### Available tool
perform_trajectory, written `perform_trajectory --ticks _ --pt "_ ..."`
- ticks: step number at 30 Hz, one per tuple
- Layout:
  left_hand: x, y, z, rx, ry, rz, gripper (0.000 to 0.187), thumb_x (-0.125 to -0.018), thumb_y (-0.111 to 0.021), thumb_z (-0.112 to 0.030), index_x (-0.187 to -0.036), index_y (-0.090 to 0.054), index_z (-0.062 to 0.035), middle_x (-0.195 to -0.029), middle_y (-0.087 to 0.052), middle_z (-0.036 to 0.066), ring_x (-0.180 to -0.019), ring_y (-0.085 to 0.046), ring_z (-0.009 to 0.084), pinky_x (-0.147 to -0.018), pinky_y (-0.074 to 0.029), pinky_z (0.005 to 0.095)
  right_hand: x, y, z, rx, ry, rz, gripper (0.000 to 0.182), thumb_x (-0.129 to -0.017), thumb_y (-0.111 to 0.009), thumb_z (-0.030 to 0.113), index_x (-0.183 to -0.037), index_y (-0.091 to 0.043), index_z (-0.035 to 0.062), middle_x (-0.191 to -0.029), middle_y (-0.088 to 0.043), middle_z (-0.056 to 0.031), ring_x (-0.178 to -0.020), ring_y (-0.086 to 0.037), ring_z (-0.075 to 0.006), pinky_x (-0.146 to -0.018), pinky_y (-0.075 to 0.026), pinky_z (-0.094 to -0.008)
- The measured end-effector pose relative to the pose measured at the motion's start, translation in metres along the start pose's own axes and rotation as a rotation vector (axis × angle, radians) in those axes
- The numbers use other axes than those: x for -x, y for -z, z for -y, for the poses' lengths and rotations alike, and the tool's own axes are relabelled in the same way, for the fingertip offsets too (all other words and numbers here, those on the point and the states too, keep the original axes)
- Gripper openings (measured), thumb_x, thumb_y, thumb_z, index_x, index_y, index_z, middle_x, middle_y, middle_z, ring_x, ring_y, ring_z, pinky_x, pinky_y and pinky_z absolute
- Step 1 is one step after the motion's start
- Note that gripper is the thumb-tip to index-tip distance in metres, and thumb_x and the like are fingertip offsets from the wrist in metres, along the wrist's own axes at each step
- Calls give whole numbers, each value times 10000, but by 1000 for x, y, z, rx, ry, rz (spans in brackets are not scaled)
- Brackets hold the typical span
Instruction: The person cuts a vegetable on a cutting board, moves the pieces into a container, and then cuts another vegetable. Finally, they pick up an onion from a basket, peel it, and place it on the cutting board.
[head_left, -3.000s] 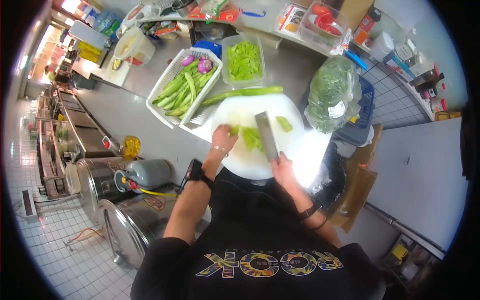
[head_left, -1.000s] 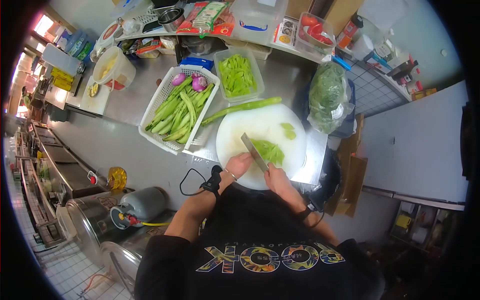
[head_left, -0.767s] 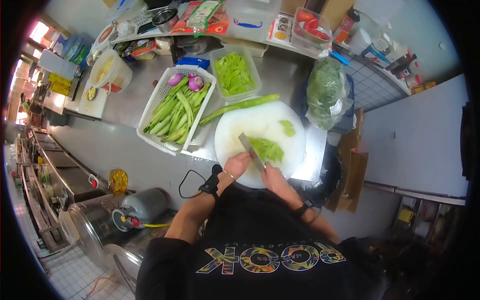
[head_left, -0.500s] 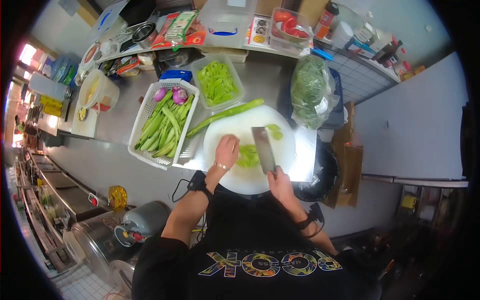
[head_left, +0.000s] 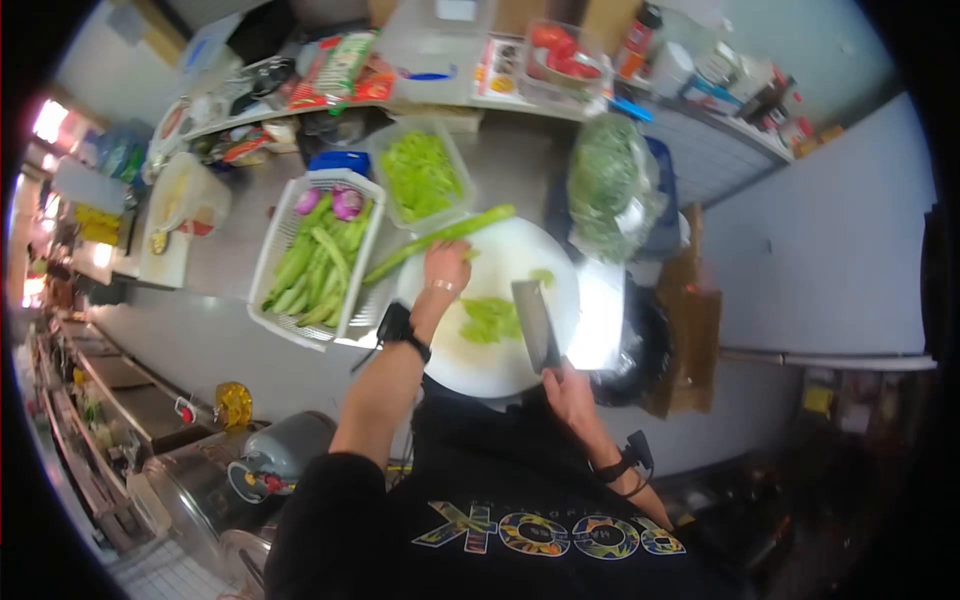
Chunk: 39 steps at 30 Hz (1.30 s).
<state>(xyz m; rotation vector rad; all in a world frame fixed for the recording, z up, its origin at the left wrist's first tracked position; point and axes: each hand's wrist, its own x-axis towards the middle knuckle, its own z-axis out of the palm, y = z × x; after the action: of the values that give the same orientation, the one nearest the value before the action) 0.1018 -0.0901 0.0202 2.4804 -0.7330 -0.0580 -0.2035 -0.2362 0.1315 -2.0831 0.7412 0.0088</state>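
My right hand [head_left: 570,388] grips the handle of a cleaver [head_left: 536,322], its blade low over the right side of a round white chopping board [head_left: 555,245]. Left of the blade lies a pile of pale green vegetable slices [head_left: 489,321]; a small green piece [head_left: 541,276] sits above the blade. At the board's upper left is my left hand [head_left: 446,264], fingers curled near a long green vegetable stem [head_left: 487,220]. A bit of green shows at its fingertips, blurred. The stem lies across the board's far edge, reaching toward a white basket.
The white basket [head_left: 262,285] holds green stems and purple onions. Beyond the board stands a plastic tub [head_left: 458,160] of green slices. A bagged green vegetable [head_left: 607,180] is at right. A shelf [head_left: 490,100] with packets and tomatoes runs along the back.
My left hand has moved away from the sliced pile, up and left toward the long stem. The cleaver has come slightly nearer to me, and the slices look more spread out.
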Motion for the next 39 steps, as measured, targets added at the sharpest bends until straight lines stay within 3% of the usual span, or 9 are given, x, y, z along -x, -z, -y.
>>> perform_trajectory --ticks 4,7,10,12,15,23,26,30,39 --pt "106 39 78 53 337 -233 306 -766 -745 -138 -1064 -696 -85 -994 -719 194 -989 -661 415 -882 -533 509 -17 -52 9 135 105 363 313 -933 -617 245 -1004 -603 -60 -893 -661 -355 -899 -648 -534 -798 -529 -574" --pt "163 24 79 271 567 -68 357 -769 -740 -152 -1118 -686 -97 -1013 -717 198 -969 -679 420 -866 -552 499 -34 -89 -6 229 200 449 313 -906 -646 237 -1018 -627 -55 -930 -694 -312 -932 -659 -514 -809 -537 -540" --pt "175 20 16 299 259 -220 358 -778 -668 -54 -1135 -651 -66 -1112 -665 187 -1049 -636 396 -906 -537 478 -52 -95 -17 297 259 397 296 -906 -632 199 -1054 -639 -58 -929 -705 -308 -916 -685 -488 -805 -541 -532" --pt "174 6 -2 199 131 -237 333 -781 -661 -34 -1111 -631 -66 -1110 -617 146 -1050 -604 368 -887 -545 448 -56 -85 -25 298 247 260 231 -923 -608 182 -973 -614 -43 -832 -685 -313 -852 -657 -535 -803 -518 -601" --pt "178 -12 -18 69 -225 -14 282 -801 -661 -87 -1077 -622 -46 -1071 -562 97 -1051 -558 295 -869 -552 380 -62 -81 -35 391 270 270 236 -924 -608 173 -991 -614 -54 -823 -680 -325 -830 -662 -531 -778 -526 -585" --pt "185 -14 -3 111 -411 50 221 -815 -620 -99 -1023 -644 -29 -1063 -589 83 -1043 -569 280 -808 -565 373 -47 -65 6 443 337 303 236 -946 -553 147 -1023 -588 -73 -794 -658 -347 -791 -648 -546 -731 -511 -610" --pt "181 -13 -6 81 -422 103 211 -818 -606 -96 -1012 -661 -34 -1071 -619 76 -1031 -591 278 -781 -579 368 -48 -81 -17 468 360 318 246 -946 -546 146 -1054 -583 -72 -810 -659 -355 -792 -647 -552 -735 -515 -611" --pt "176 -11 1 120 -463 32 227 -815 -611 -88 -1029 -677 -49 -1090 -625 66 -1038 -593 268 -770 -583 354 -38 -68 20 455 266 337 262 -938 -555 159 -1070 -581 -67 -811 -656 -361 -799 -647 -556 -746 -515 -618" --pt "179 -16 6 97 -435 72 200 -818 -610 -86 -1003 -682 -66 -1077 -624 53 -1036 -597 248 -763 -582 349 -48 -97 -19 423 285 352 208 -933 -585 147 -1054 -570 -22 -827 -658 -360 -809 -652 -552 -755 -528 -620"
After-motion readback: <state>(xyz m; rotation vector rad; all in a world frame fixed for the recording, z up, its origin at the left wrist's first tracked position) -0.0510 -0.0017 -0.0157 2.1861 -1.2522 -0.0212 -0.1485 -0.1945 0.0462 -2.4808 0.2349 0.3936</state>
